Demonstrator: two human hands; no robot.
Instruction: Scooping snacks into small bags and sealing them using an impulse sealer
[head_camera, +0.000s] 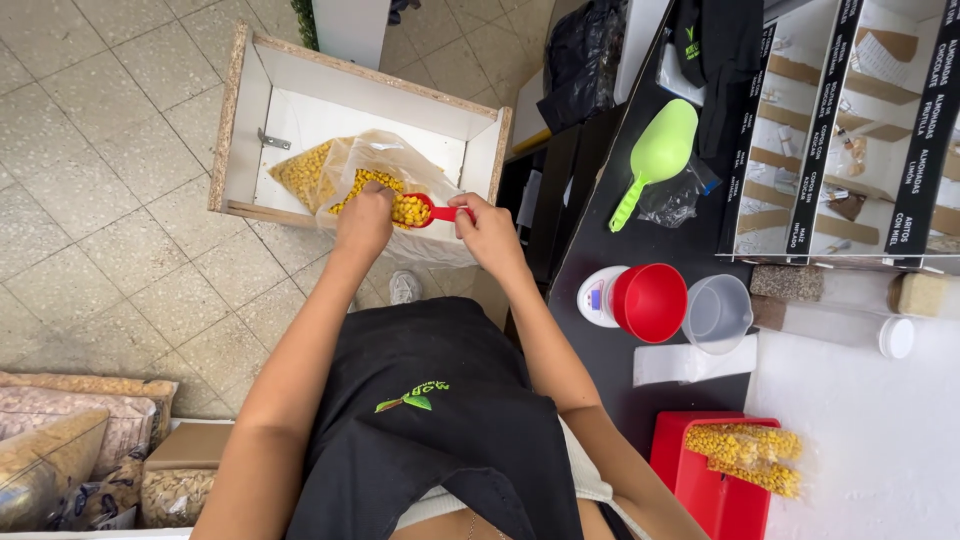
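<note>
My left hand (364, 220) grips the rim of a clear plastic bag (385, 165) of yellow corn kernels, which lies in an open white drawer (290, 110). My right hand (488, 232) holds the handle of a small red scoop (425, 211). The scoop is heaped with yellow kernels and sits at the bag's mouth, just right of my left hand. A black apron covers my front below.
On the black counter to the right stand a green scoop (655, 155), a small scale (598, 295) with a red bowl (652, 300), a clear cup (718, 312) and a red tray (705, 480) holding filled bags of kernels (745, 445). Bagged goods lie at the lower left (70, 440).
</note>
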